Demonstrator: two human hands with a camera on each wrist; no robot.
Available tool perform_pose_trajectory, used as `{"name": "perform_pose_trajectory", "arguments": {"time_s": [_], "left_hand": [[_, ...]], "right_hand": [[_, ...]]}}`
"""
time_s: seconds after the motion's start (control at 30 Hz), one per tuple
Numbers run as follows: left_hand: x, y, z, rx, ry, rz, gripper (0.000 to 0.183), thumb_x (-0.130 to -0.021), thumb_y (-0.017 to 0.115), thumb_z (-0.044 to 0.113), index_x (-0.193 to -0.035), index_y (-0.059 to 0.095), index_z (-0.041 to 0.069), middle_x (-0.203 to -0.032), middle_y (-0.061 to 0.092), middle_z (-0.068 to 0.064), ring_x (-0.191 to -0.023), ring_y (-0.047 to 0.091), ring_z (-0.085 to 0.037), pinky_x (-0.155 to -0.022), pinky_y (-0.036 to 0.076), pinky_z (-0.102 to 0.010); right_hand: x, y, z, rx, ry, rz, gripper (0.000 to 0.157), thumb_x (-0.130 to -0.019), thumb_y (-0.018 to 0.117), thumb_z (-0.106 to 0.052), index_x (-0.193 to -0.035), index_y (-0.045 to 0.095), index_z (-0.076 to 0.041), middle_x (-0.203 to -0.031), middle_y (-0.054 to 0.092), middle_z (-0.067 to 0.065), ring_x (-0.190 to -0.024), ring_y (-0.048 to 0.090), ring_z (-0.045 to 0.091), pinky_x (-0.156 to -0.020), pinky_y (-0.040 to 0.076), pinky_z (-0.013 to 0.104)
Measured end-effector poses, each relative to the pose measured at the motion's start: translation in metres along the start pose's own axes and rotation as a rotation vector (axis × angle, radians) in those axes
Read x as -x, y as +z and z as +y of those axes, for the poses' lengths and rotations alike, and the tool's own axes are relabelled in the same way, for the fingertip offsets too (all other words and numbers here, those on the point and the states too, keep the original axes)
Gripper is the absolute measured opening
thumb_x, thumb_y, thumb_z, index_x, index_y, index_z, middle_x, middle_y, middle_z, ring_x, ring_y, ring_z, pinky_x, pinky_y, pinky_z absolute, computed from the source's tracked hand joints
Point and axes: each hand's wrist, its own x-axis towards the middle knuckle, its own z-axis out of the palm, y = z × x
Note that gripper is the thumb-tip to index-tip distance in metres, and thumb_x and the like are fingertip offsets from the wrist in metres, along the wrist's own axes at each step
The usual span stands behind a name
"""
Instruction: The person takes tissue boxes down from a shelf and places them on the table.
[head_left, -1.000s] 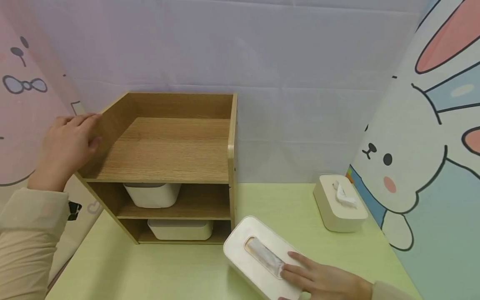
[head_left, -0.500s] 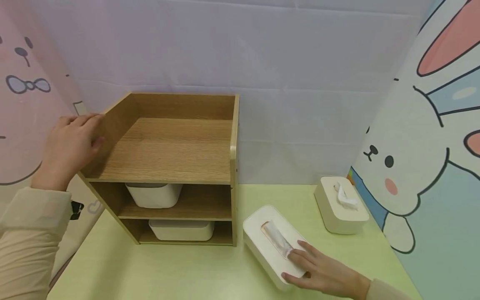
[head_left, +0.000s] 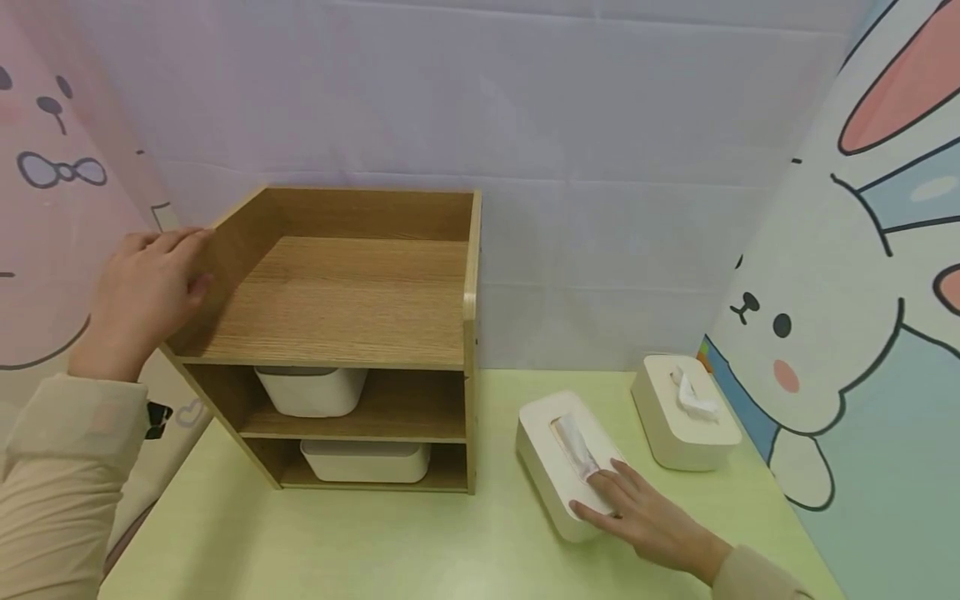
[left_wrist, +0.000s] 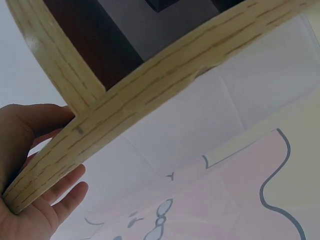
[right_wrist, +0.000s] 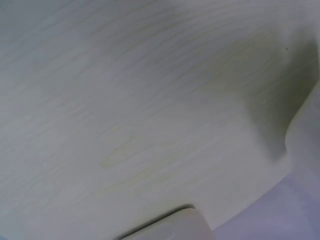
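My left hand [head_left: 146, 292] grips the upper left side panel of a wooden desktop shelf [head_left: 352, 287]. In the left wrist view, the thumb and fingers of this hand lie on opposite sides of the shelf panel [left_wrist: 145, 92]. To the right of the shelf, my right hand [head_left: 660, 525] holds the near end of a white tissue box [head_left: 562, 479]. The thumb is at its left edge and the fingers reach over the top, beside the oval slot. Where the far fingers touch the box is hidden. The right wrist view shows no fingers.
A second tissue box [head_left: 678, 425] with a tissue sticking out stands at the right, near the bunny-printed curtain [head_left: 832, 375]. White bins sit in the shelf, one in the middle compartment [head_left: 311, 396] and one in the bottom compartment [head_left: 367, 462]. A pale green tabletop [head_left: 337, 542] lies underneath.
My right hand has carried the tissue box to the right and away from me, turning it slightly toward the second box. My left hand has kept its grip on the shelf.
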Motion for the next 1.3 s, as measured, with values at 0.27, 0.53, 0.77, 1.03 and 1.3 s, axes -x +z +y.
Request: {"name": "perform_pose_trajectory", "arguments": {"time_s": [0.27, 0.53, 0.77, 1.03, 1.3], "left_hand": [[-0.001, -0.001, 0.001, 0.001, -0.007, -0.014, 0.048, -0.078, 0.057, 0.002, -0.125, 0.047, 0.000, -0.122, 0.053, -0.026, -0.107, 0.041, -0.049, -0.094, 0.032, -0.056], [0.001, -0.001, 0.001, -0.003, -0.008, 0.001, 0.048, -0.078, 0.058, 0.002, -0.125, 0.048, 0.000, -0.122, 0.053, -0.026, -0.106, 0.041, -0.049, -0.094, 0.033, -0.057], [0.001, 0.000, 0.002, -0.015, -0.009, 0.001, 0.047, -0.078, 0.058, 0.001, -0.124, 0.048, -0.001, -0.121, 0.053, -0.026, -0.106, 0.042, -0.049, -0.095, 0.032, -0.057], [0.001, -0.001, 0.002, 0.000, 0.011, 0.022, 0.047, -0.078, 0.058, -0.001, -0.123, 0.048, -0.002, -0.119, 0.054, -0.028, -0.105, 0.042, -0.048, -0.095, 0.032, -0.055], [0.002, -0.002, 0.003, 0.018, 0.060, 0.068, 0.046, -0.075, 0.059, -0.002, -0.120, 0.051, -0.003, -0.116, 0.056, -0.027, -0.104, 0.046, -0.045, -0.095, 0.033, -0.052]], "right_hand": [[0.007, 0.016, 0.009, 0.003, 0.105, 0.023, 0.064, -0.079, 0.016, 0.006, -0.123, 0.055, -0.018, -0.111, 0.056, 0.018, -0.100, 0.055, 0.035, -0.082, 0.046, 0.053], [0.015, 0.029, 0.017, -0.010, 0.211, -0.009, 0.065, -0.076, 0.015, 0.004, -0.123, 0.056, -0.014, -0.108, 0.055, 0.019, -0.100, 0.053, 0.033, -0.082, 0.046, 0.055], [0.020, 0.036, 0.023, -0.030, 0.271, -0.009, 0.068, -0.072, 0.016, 0.006, -0.124, 0.056, -0.012, -0.109, 0.056, 0.023, -0.101, 0.054, 0.035, -0.082, 0.046, 0.057], [0.024, 0.042, 0.033, -0.017, 0.323, -0.057, 0.068, -0.070, 0.024, 0.011, -0.128, 0.051, -0.012, -0.112, 0.053, 0.024, -0.102, 0.051, 0.036, -0.086, 0.044, 0.059], [0.026, 0.049, 0.044, -0.038, 0.352, -0.023, 0.081, -0.052, 0.043, 0.018, -0.128, 0.051, -0.009, -0.110, 0.052, 0.026, -0.099, 0.049, 0.039, -0.084, 0.043, 0.060]]}}
